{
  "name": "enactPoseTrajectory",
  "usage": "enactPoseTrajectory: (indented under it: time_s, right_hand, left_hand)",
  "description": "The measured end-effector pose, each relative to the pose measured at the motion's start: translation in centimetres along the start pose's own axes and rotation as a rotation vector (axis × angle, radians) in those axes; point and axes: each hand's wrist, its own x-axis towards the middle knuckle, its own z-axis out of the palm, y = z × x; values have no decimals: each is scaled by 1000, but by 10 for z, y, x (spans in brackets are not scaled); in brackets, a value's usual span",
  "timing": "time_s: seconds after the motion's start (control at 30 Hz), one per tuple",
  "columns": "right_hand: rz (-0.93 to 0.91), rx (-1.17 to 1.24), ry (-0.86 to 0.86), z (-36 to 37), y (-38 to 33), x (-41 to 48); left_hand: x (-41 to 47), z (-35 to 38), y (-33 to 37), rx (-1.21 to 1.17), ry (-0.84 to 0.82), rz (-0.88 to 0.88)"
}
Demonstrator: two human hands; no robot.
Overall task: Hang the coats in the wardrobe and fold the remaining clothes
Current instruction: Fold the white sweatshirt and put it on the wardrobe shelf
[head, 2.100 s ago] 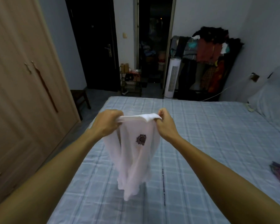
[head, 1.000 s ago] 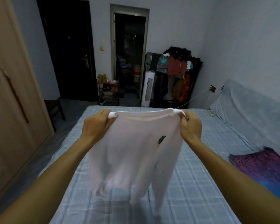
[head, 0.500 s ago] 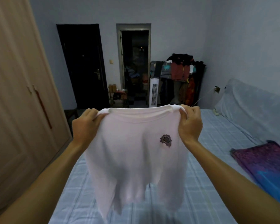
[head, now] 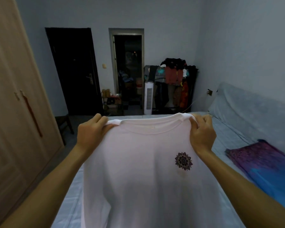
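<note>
White T-shirt (head: 138,175) held up | left hand (head: 90,134): fingers (head: 98,118) clenched on shoulder seam; right hand (head: 202,135): same grip

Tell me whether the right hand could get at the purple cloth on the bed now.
Probably not yet: the right hand grips the white shirt at its shoulder. Nothing stands between it and the purple cloth, so letting go should free it.

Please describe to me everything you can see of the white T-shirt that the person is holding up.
The white T-shirt looks like thin, soft cotton, slightly see-through, with a round neckline and a small dark flower-like emblem on the chest. It hangs spread out and upright above the bed, held at the shoulders: the left hand grips one, the right hand grips the other. Its hem runs out of view.
</note>
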Motion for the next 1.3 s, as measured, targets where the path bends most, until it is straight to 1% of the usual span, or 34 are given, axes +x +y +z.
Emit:
enactPoseTrajectory:
  time_s: [0.07,0.13,0.27,0.37,0.53,0.6,0.67,0.73,0.83,0.87,0.9,1.0,1.07,1.17,1.23,1.3]
  right_hand:
    - [34,-43,-12,5,10,-13]
    - [65,-79,-60,9,23,-29]
    - [-11,-185,-180,19,62,-54]
    - [-18,-231,-239,41,90,-59]
    - [45,-257,-354,113,150,-62]
    - [56,-257,-422,153,183,-60]
    - [80,-267,-498,205,221,-55]
    - [149,-292,-552,269,259,-47]
    - [296,-328,-597,366,301,-53]
    - [323,-333,-612,392,311,-64]
    - [342,-328,-638,412,319,-80]
    - [391,-292,-804,438,341,-149]
    - [391,-300,-902,434,354,-195]
    - [340,-308,-1036,423,373,-247]
    - [352,-285,-1185,420,386,-268]
    - [310,-281,-1307,426,399,-285]
  left_hand:
    - [-12,19,-3,-40,-30,12]
    - [-26,39,-3,-71,-89,-4]
    - [-47,83,0,-103,-199,-10]
    - [-54,122,0,-123,-248,-13]
    - [-68,213,-4,-112,-382,-27]
    - [-71,262,-8,-104,-451,-11]
    - [-69,323,-15,-70,-535,-31]
    - [-61,394,-20,-8,-629,-134]
    - [-53,495,-8,28,-724,-451]
    - [-59,523,2,22,-756,-495]
    - [-71,544,13,-2,-784,-497]
    - [-142,575,46,-143,-880,-468]
    - [-199,575,60,-186,-1009,-519]
    - [-269,573,67,-166,-1201,-610]
    - [-296,580,65,-135,-1275,-632]
    - [-315,596,62,-128,-1298,-614]
